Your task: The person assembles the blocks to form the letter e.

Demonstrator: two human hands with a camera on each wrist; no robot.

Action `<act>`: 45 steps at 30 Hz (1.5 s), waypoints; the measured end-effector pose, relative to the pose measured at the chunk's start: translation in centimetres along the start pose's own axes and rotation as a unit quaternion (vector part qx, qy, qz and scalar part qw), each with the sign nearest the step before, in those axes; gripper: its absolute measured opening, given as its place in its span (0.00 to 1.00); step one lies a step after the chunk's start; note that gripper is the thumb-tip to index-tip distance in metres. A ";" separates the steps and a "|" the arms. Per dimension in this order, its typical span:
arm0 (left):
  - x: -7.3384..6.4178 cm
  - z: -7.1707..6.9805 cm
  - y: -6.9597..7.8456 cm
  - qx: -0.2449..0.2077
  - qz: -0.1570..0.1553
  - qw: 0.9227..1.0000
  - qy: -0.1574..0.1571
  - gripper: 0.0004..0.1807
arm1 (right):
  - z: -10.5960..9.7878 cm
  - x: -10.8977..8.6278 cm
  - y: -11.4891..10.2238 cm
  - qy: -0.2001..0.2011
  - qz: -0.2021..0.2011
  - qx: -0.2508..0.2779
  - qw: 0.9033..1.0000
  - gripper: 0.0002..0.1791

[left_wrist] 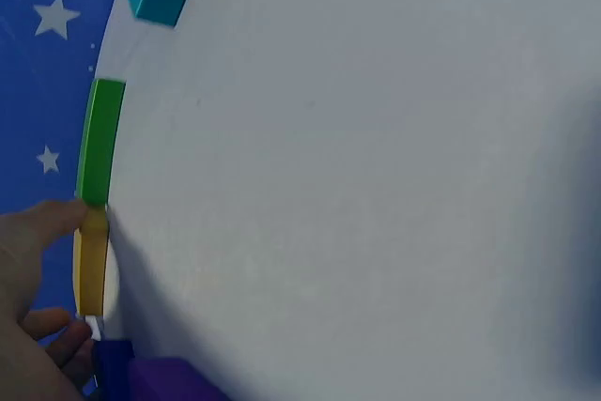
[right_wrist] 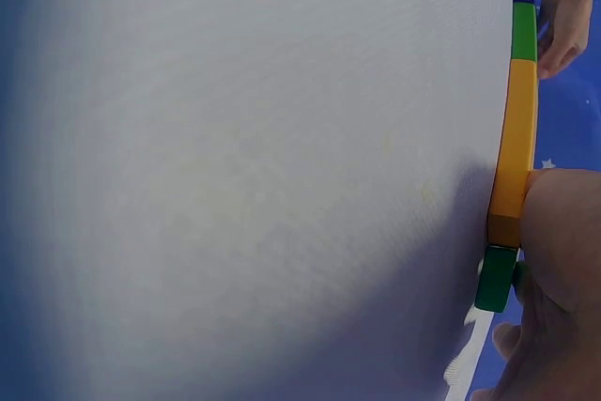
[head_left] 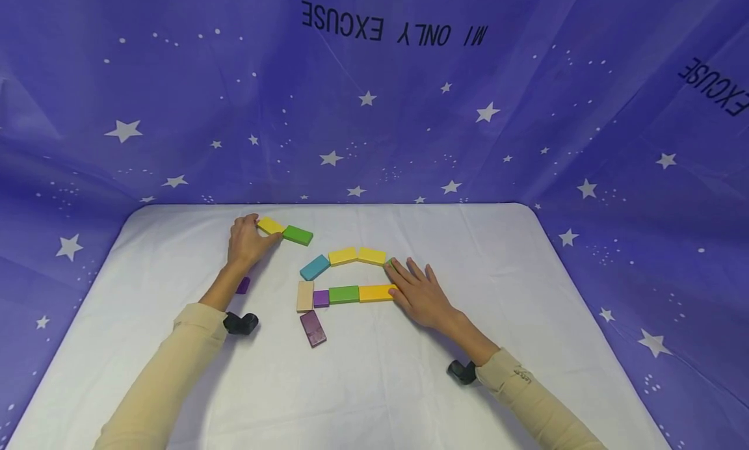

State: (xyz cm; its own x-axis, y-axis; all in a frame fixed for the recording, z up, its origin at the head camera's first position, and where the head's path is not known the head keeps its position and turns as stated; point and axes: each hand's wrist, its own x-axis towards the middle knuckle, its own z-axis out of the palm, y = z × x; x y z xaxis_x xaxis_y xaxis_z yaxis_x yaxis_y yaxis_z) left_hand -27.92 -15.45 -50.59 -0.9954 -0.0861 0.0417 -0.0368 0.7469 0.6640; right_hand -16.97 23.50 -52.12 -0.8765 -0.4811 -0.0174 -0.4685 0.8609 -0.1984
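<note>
My left hand is at the back left of the white table and pinches a yellow block that lies end to end with a green block. In the left wrist view the thumb and fingers hold this yellow block. My right hand lies flat with straight fingers. It touches the right end of an orange block and covers most of a small green block. The right wrist view shows the same orange block and green block against that hand.
Flat blocks form an outline: teal, two yellow, beige, small purple, green. A dark purple block lies below, another purple one beside my left wrist. Starry blue cloth surrounds the table.
</note>
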 end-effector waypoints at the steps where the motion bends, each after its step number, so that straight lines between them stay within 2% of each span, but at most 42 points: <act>1: 0.1 -0.1 -0.1 0.006 -0.001 1.000 -0.006 0.44 | 0.0 0.0 0.0 -0.001 0.000 0.000 1.000 0.32; 7: 0.5 -0.8 -0.5 0.038 0.009 0.998 -0.053 0.44 | -0.1 -0.1 -0.1 -0.002 0.000 -0.002 1.000 0.32; 12: 0.7 -1.2 -0.8 0.051 0.028 0.995 -0.077 0.45 | -0.2 -0.1 -0.1 -0.001 0.001 -0.002 1.000 0.32; 17: 0.9 -1.6 -0.9 0.048 0.080 0.991 -0.100 0.41 | -0.1 -0.1 -0.1 -0.002 0.002 -0.004 1.000 0.32; 22: 1.3 -1.8 -1.2 0.047 0.132 0.983 -0.121 0.32 | -0.1 -0.1 -0.1 0.002 -0.001 -0.002 1.000 0.32; 28: 1.7 -2.1 -1.7 0.064 0.175 0.975 -0.122 0.22 | -0.2 -0.2 -0.1 0.002 -0.001 0.001 1.000 0.32; 36: 1.3 -2.6 -1.6 0.053 0.179 0.977 -0.103 0.22 | -0.3 -0.1 -0.1 0.004 -0.006 -0.006 1.000 0.32; 41: 0.1 -3.1 -0.9 0.035 0.199 0.976 -0.079 0.22 | -0.4 0.0 -0.2 0.000 -0.003 -0.005 1.000 0.32; 45: -1.8 -3.4 0.1 0.025 0.213 0.974 -0.080 0.22 | -0.4 -0.1 -0.2 0.000 -0.003 -0.004 1.000 0.32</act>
State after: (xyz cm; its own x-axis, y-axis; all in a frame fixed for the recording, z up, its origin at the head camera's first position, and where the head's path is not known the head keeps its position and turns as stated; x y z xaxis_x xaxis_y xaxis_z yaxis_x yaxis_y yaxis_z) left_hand -25.89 -17.41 -48.06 -0.9225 0.3388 0.1852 0.3813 0.7240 0.5748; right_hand -16.86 23.39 -51.72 -0.8740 -0.4858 -0.0157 -0.4743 0.8595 -0.1907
